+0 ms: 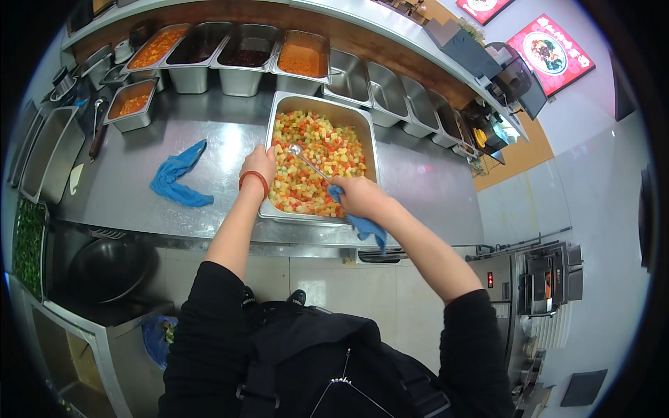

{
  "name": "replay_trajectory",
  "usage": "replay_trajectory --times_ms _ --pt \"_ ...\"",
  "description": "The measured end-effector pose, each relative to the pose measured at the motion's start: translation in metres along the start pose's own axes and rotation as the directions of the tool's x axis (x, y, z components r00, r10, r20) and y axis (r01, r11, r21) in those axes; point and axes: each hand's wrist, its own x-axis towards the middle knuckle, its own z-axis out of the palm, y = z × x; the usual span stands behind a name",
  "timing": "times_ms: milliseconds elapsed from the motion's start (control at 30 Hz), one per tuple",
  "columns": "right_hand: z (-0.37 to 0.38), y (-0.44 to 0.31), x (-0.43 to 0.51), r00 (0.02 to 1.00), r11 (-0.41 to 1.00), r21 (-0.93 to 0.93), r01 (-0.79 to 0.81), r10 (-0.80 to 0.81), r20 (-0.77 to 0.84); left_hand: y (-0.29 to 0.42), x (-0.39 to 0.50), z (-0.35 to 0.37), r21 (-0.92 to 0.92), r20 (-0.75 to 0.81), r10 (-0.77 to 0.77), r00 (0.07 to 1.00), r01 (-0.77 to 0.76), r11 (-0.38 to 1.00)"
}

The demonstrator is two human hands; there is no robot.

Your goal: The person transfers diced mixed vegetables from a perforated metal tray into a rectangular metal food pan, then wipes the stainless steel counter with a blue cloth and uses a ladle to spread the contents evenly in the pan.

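A large rectangular steel pan [369, 141] stands on the steel counter before me, holding diced vegetables [313, 177] in red, yellow and pale green. My left hand [257, 166], with a red band at its wrist, grips the pan's left rim. In my right hand [358, 196] is the handle of a metal spoon or ladle [296, 150], whose head rests on the dice. A blue cloth [368, 230] hangs beneath that same hand, over the pan's near right corner; whether the fingers hold it too is hard to tell. Another blue cloth [180, 177] lies crumpled left of the pan.
Behind the pan runs a row of steel containers, some with orange food [303, 57] or dark sauce [251, 55], others bare [347, 76]. A smaller food pan [130, 107] and a dark-handled utensil [97, 141] sit at left. Below the counter's left end is a black wok [112, 269].
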Motion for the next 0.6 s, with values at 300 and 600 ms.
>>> replay_trajectory --times_ms 300,600 --pt "-0.057 0.028 -0.087 0.999 0.978 -0.205 -0.033 0.040 0.030 -0.003 0.002 0.000 -0.019 -0.013 0.007 1.000 -0.007 1.000" --pt "-0.035 0.051 -0.094 0.989 0.949 -0.301 -0.089 0.121 0.090 -0.006 0.001 0.000 -0.068 -0.007 0.013 1.000 -0.013 0.998"
